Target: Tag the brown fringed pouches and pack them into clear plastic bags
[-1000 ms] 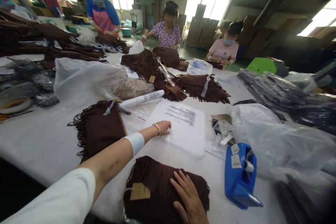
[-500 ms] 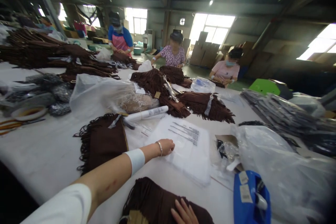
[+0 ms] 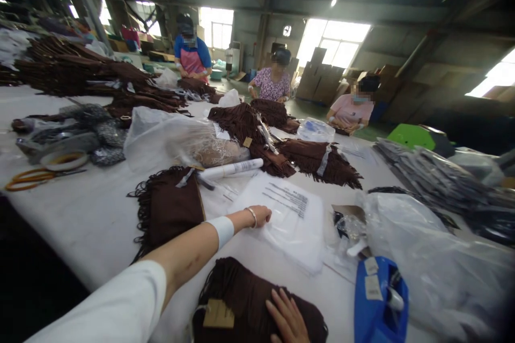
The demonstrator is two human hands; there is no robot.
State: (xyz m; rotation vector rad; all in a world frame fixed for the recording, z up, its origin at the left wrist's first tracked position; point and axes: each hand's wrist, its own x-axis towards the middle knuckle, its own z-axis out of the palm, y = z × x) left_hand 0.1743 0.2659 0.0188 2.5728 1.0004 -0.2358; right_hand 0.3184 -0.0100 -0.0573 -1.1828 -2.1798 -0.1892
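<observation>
My left hand, with a bracelet at the wrist, reaches out over a stack of clear plastic bags printed with dark lines of text. Its fingers are closed in a pinch at the film of the top bag; the fingertips are partly hidden. Close to me lies a dark brown fringed bag with a tan cardboard tag at its left end. My right hand rests on it, fingers stretched out flat. Another brown fringed piece lies beyond my left forearm.
A blue tag-gun-like plastic holder stands at right beside crumpled plastic sheeting. Orange-handled scissors and a tape roll lie left. Brown fringed goods pile up ahead; several co-workers stand across the table.
The view has shifted a little, so more of the near brown bag and its tag shows. My left hand stays closed at the plastic bags; my right hand stays flat on the brown bag.
</observation>
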